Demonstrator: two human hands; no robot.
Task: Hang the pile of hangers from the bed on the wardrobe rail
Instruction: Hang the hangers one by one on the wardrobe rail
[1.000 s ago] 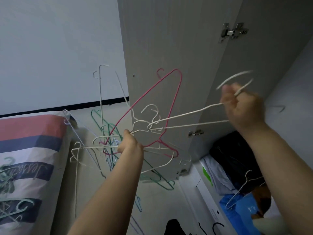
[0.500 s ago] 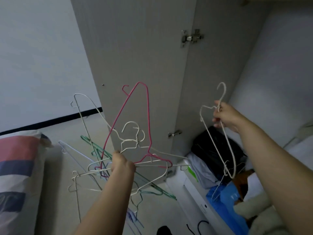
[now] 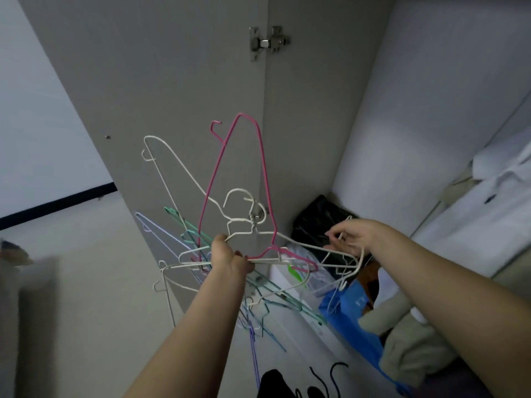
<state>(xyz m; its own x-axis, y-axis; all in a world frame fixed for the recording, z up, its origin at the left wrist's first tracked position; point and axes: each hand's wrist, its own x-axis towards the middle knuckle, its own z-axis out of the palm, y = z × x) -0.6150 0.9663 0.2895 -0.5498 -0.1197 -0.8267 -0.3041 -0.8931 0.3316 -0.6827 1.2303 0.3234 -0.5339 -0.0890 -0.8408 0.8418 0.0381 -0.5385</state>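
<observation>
My left hand (image 3: pixel 229 259) is closed around a tangled bunch of wire hangers (image 3: pixel 230 225) held up in front of the open wardrobe door (image 3: pixel 172 96). The bunch holds a pink hanger (image 3: pixel 263 156), white ones, green ones (image 3: pixel 184 225) and a pale purple one (image 3: pixel 155 228). My right hand (image 3: pixel 355 235) is to the right of the bunch, fingers pinched on a white hanger (image 3: pixel 349 267) whose body hangs down below the hand. The wardrobe rail is out of view.
Inside the wardrobe lie a black bag (image 3: pixel 319 216), a blue bag (image 3: pixel 353 314), beige cloth (image 3: pixel 408 346) and white garments (image 3: pixel 488 196) at right. A door hinge (image 3: pixel 268 41) sits high up. Black hangers (image 3: pixel 330 377) lie at the bottom edge. A striped pillow is blurred at far left.
The view has swung right toward the wardrobe. My right hand has dropped with its white hanger, from raised beside the door to level with the bunch. My left hand keeps the bunch.
</observation>
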